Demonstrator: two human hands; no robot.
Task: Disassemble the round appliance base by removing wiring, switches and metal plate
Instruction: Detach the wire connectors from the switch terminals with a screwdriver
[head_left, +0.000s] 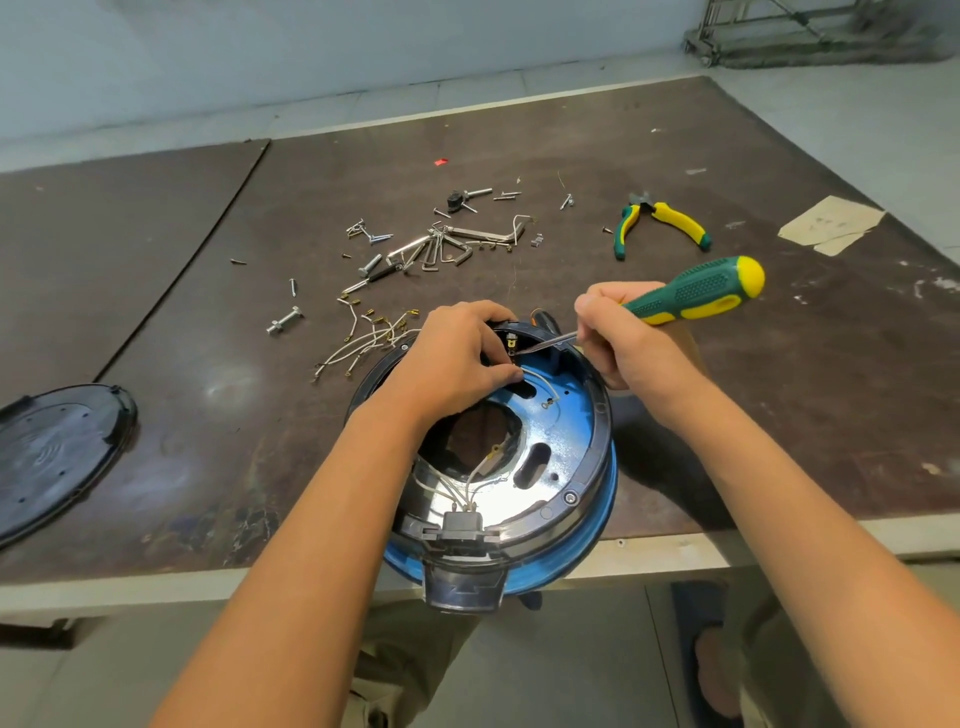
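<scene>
Tabletop (519, 145) dark, scuffed, appliance base (571, 498) at near edge, floor (857, 130) perhaps tiled.

Your left hand (457, 358) and right hand (618, 343) are bare, and so are both forearms (322, 545), uncovered along the whole length that shows over the near edge of the table (156, 582). Below that edge you wear loose trousers (395, 660) of khaki-olive cloth, creased in soft folds, seen under the middle of the edge and again further right. Between those two patches of cloth, under the same edge, your foot (719, 670) sits in an open dark blue slipper (693, 603), its sole showing as a dark rim around the foot.
</scene>
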